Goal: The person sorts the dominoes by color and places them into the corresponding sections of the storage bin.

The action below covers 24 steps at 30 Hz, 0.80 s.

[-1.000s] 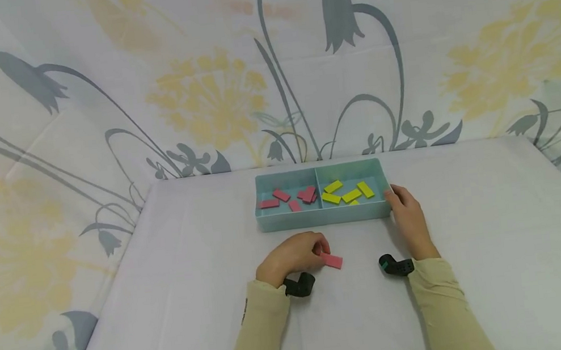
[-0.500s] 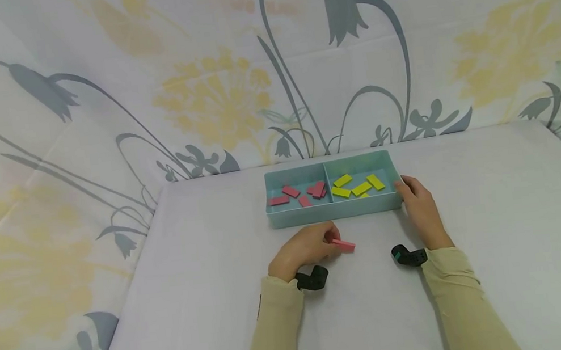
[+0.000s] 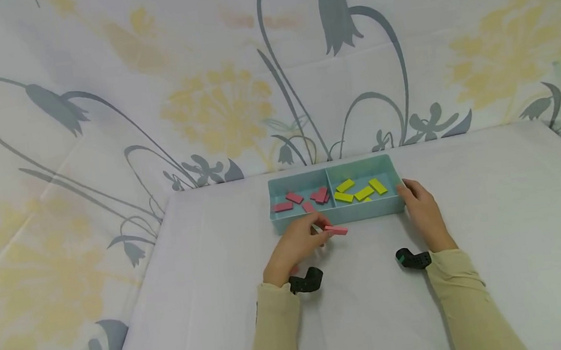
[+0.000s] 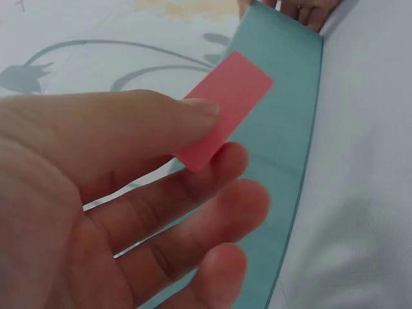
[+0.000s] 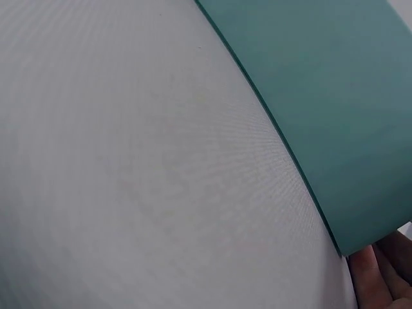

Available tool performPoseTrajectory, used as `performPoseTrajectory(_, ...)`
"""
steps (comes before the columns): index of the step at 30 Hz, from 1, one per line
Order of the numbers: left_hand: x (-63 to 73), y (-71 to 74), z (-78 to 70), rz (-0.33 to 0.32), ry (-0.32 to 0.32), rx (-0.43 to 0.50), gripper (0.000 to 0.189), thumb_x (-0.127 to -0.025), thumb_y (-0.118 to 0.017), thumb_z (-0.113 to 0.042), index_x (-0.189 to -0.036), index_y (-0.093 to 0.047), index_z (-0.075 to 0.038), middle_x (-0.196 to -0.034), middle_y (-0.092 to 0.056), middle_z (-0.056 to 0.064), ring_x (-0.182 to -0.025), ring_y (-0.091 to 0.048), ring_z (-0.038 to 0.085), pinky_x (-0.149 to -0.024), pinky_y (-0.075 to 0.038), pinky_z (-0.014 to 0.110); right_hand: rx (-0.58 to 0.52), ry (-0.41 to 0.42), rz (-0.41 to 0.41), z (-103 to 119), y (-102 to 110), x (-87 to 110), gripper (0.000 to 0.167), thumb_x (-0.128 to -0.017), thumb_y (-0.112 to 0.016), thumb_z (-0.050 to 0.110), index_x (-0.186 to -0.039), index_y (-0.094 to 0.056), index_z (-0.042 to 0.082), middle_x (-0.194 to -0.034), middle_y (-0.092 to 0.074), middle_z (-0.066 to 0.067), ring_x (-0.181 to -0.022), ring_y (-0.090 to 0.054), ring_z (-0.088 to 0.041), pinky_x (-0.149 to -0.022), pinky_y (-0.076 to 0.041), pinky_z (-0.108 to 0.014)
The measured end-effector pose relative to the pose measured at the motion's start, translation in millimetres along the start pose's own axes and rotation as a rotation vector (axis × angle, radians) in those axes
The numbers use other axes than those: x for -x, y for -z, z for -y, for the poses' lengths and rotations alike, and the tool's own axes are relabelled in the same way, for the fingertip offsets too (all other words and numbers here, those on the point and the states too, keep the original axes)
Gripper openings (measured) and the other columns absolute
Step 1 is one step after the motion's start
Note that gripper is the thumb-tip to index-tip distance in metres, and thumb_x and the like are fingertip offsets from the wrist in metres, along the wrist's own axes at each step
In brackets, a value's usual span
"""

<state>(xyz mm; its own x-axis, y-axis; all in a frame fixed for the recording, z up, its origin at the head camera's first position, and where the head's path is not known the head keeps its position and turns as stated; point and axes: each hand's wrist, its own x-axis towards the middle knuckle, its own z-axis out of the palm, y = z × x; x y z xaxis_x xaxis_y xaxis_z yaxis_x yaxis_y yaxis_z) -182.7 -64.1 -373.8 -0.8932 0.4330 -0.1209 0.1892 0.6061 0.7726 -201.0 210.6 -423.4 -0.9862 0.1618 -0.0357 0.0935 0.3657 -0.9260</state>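
Observation:
My left hand (image 3: 295,245) pinches a pink rectangular block (image 4: 225,109) between thumb and index finger, its other fingers loosely bent below. It is just in front of the light teal two-compartment box (image 3: 366,211), overlapping the front wall in the head view. At the box's right end, my right hand (image 3: 425,214) grips the corner, thumb near the rim and fingers along the outer side. In the right wrist view only a few of its fingers (image 5: 370,277) show at the box's corner. Pink blocks (image 3: 284,206) lie in the left compartment and yellow blocks (image 3: 364,193) in the right one.
A thin divider (image 3: 329,187) separates the two compartments. The box stands near the back of a white-covered table (image 3: 366,303), close to a flower-patterned cloth (image 3: 222,107) that hangs behind. Each wrist carries a small black camera (image 3: 308,280).
My left hand has moved forward toward the box's front wall, carrying the pink block, which has turned in its grasp. The right hand stays at the box's corner. The head view has shifted slightly.

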Motion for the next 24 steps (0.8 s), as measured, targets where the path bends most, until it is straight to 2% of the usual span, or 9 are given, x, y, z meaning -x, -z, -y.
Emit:
performPoseTrajectory(8,-0.1,4.9,7.9,-0.071,0.02,0.026,0.011,-0.085,-0.06,-0.032,-0.095,-0.06,-0.027,-0.081,-0.062,0.0,-0.071,-0.057,0.021,-0.06,-0.044,0.028,0.024,-0.02,0.012,0,3,-1.4,0.071,-0.089,-0.031,0.056,-0.139,-0.029,0.005,-0.141,-0.029,-0.017,-0.128,-0.024,-0.035,-0.099,-0.024,-0.052)
performPoseTrajectory(13,0.3,7.7,15.9,-0.17,-0.02,0.064,0.012,-0.086,-0.059,-0.031,-0.096,-0.06,-0.026,-0.086,-0.061,-0.002,-0.072,-0.058,0.02,-0.059,-0.044,0.029,0.019,-0.008,0.016,-3,-1,0.0,0.071,-0.089,-0.031,0.057,-0.138,-0.029,0.005,-0.14,-0.03,-0.017,-0.127,-0.026,-0.035,-0.098,-0.026,-0.052)
performPoseTrajectory(18,-0.4,11.2,18.3,-0.295,-0.011,0.077,0.018,-0.086,-0.057,-0.033,-0.103,-0.061,-0.027,-0.088,-0.06,-0.008,-0.073,-0.058,0.013,-0.058,-0.044,0.029,0.026,0.008,0.011,-3,0,1.5,0.071,-0.089,-0.031,0.057,-0.138,-0.029,0.005,-0.139,-0.032,-0.017,-0.126,-0.028,-0.035,-0.098,-0.027,-0.052)
performPoseTrajectory(21,-1.7,14.9,21.0,-0.358,-0.004,0.101,0.023,-0.086,-0.056,-0.033,-0.107,-0.062,-0.025,-0.083,-0.061,-0.004,-0.07,-0.059,0.016,-0.056,-0.043,0.03,0.025,0.015,0.01,-1,1,1.7,0.071,-0.089,-0.031,0.056,-0.139,-0.029,0.005,-0.139,-0.032,-0.017,-0.126,-0.028,-0.035,-0.097,-0.027,-0.052)
performPoseTrajectory(24,-2.3,19.2,24.7,-0.405,0.001,0.134,0.022,-0.087,-0.057,-0.029,-0.108,-0.062,-0.024,-0.086,-0.061,-0.004,-0.066,-0.06,0.021,-0.051,-0.041,0.029,0.025,0.019,0.011,0,2,1.3,0.071,-0.09,-0.032,0.056,-0.138,-0.029,0.004,-0.139,-0.032,-0.018,-0.125,-0.029,-0.036,-0.097,-0.028,-0.052)
